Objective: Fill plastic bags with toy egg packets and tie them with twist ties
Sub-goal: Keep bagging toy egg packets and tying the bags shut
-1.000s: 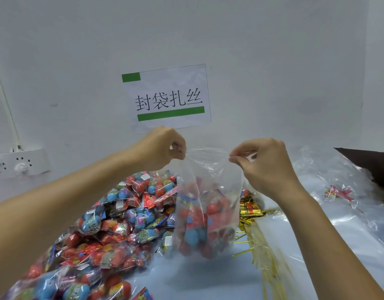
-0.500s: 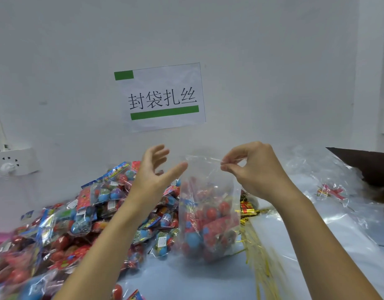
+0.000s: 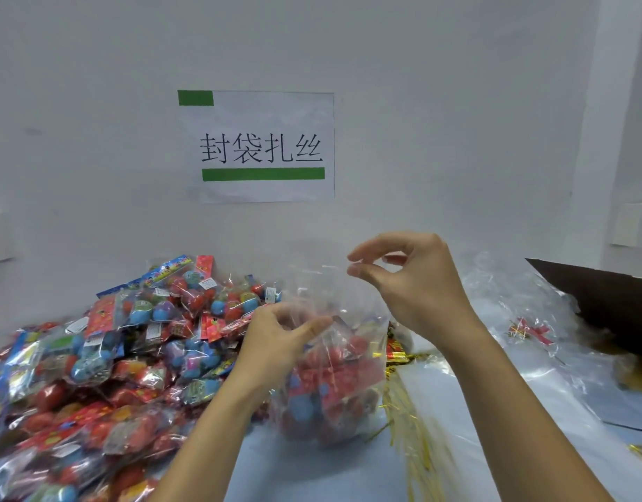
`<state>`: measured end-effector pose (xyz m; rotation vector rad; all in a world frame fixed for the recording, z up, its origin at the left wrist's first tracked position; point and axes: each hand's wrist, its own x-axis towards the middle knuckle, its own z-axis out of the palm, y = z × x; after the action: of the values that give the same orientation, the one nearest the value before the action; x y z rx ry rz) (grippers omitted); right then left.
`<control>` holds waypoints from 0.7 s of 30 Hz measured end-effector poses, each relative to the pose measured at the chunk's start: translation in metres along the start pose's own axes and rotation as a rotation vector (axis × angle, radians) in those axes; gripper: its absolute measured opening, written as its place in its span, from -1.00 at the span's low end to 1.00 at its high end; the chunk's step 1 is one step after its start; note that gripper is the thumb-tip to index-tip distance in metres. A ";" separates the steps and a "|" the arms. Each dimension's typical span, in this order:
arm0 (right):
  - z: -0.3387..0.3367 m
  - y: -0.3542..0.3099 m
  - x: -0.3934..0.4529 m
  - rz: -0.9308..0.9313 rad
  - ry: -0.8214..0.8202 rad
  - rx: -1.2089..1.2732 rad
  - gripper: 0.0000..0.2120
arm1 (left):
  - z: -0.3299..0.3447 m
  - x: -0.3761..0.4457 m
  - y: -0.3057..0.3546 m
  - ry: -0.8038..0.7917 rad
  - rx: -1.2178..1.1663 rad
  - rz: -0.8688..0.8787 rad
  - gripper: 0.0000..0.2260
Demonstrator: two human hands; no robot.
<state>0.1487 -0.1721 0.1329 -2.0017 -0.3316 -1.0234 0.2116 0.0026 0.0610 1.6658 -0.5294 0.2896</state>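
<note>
Right hand (image 3: 413, 284) pinches the top edge of the clear plastic bag (image 3: 330, 375), thumb and forefinger together, the film there almost too sheer to make out. Left hand (image 3: 276, 342), which hung spread in the air half a second ago, has dropped and now grips the bag's upper side with curled fingers, blurred behind the plastic. Filled with toy egg packets, the bag stands on the tabletop (image 3: 312, 472) between the heaped packets (image 3: 113, 356) and the gold twist ties (image 3: 417, 447).
</note>
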 end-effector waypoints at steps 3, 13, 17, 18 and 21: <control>0.002 0.000 0.000 -0.013 0.087 -0.007 -0.74 | -0.002 0.002 0.003 0.010 0.003 -0.014 -0.74; -0.011 0.039 -0.013 0.465 -0.523 -0.096 0.01 | -0.006 0.005 0.010 0.077 -0.091 -0.035 -0.84; 0.000 0.040 -0.020 0.364 -0.652 0.050 -0.46 | -0.004 0.004 0.019 0.030 -0.149 -0.011 -0.85; 0.005 0.040 -0.021 0.342 -0.632 0.062 -0.47 | -0.003 0.003 0.021 0.008 -0.160 -0.010 -0.84; 0.017 0.037 -0.021 0.310 -0.560 0.132 -0.54 | 0.001 -0.002 0.029 -0.049 -0.167 0.010 -0.80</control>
<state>0.1647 -0.1791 0.0904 -2.1058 -0.3562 -0.2308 0.1956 -0.0012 0.0849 1.5120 -0.5835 0.2064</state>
